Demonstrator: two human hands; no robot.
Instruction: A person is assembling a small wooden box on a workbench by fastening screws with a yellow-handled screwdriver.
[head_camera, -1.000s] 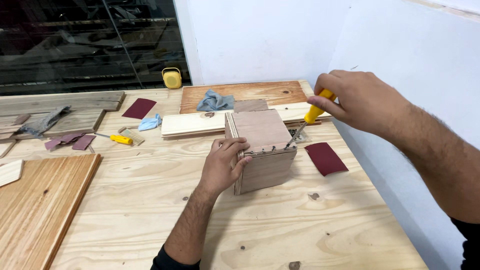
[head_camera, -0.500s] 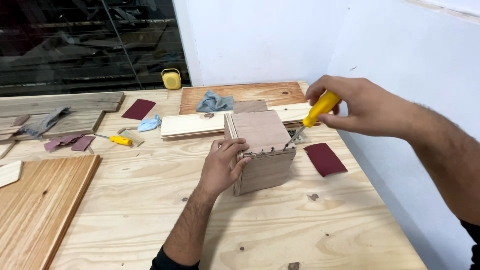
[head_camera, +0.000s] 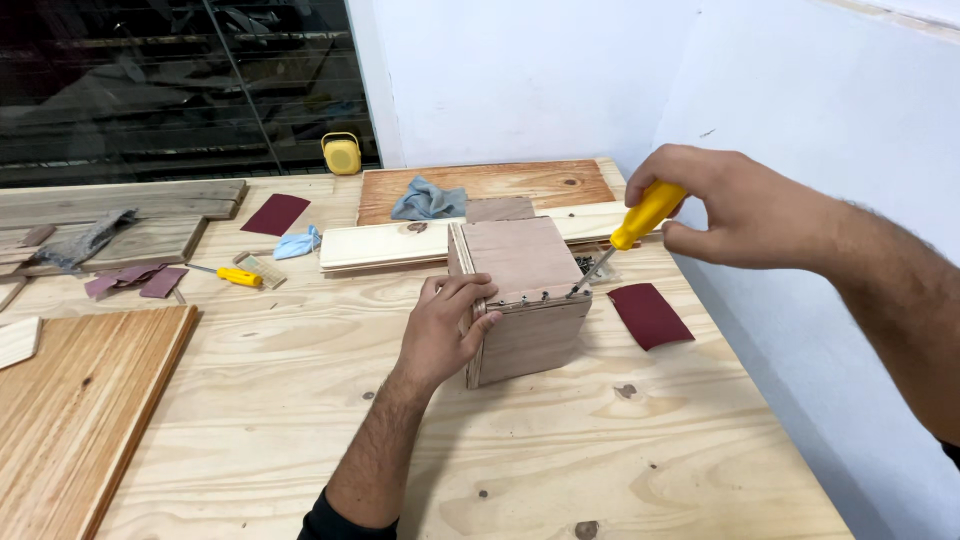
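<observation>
A small plywood box (head_camera: 525, 300) stands on the wooden workbench (head_camera: 300, 400). My left hand (head_camera: 445, 330) presses against the box's left side, fingers curled over its top front edge. My right hand (head_camera: 735, 205) grips the yellow handle of a screwdriver (head_camera: 640, 222). Its shaft slants down to the left, and the tip meets a screw at the box's top front right corner. A row of screw heads runs along that top edge.
A dark red sandpaper sheet (head_camera: 650, 313) lies right of the box. Behind it are a pale plank (head_camera: 400, 243), a brown board (head_camera: 485, 185) with a grey rag (head_camera: 428, 200), and a yellow tape measure (head_camera: 341, 154). Planks (head_camera: 80, 410), a small yellow tool (head_camera: 238, 276) and sandpaper scraps sit left.
My right hand has shifted on the screwdriver handle, turning it, so more of the yellow handle shows. My left hand and the box have stayed in place.
</observation>
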